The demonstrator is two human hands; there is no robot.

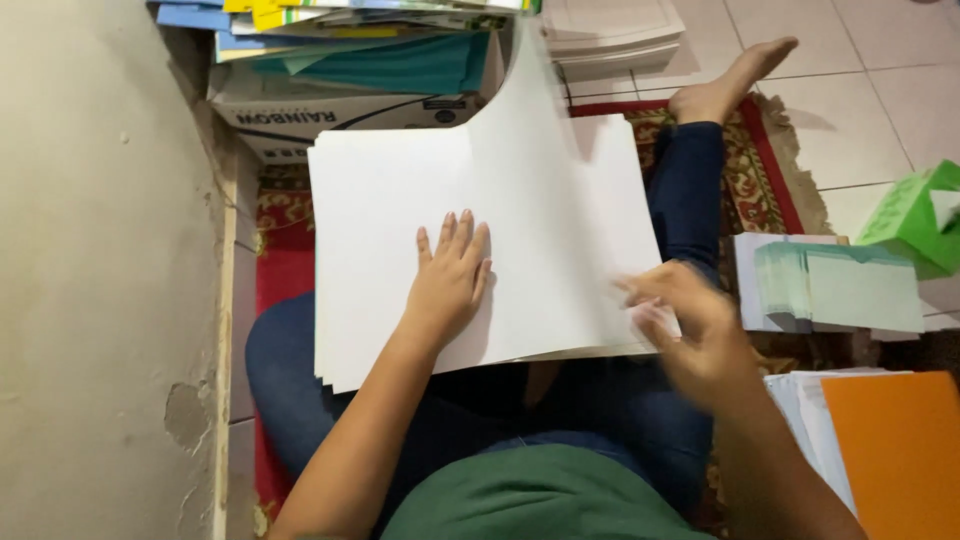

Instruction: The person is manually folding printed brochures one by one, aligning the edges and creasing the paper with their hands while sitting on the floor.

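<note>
A stack of white paper sheets [380,210] rests on my lap, over my blue-trousered legs. My left hand [450,275] lies flat on the stack, fingers spread, pressing it down. My right hand [690,325], blurred by motion, is at the stack's right edge, fingers on the corner of the sheets. One white sheet [560,160] curls upward from the right half of the stack, its top edge lifted toward the far side.
A plastered wall [100,270] runs along the left. Stacked folders and a cardboard box [340,110] stand beyond the paper. On the right lie a pile of pale green slips [850,290], a green tissue box [915,215] and an orange folder [900,450]. A red patterned rug [760,170] covers the tiled floor.
</note>
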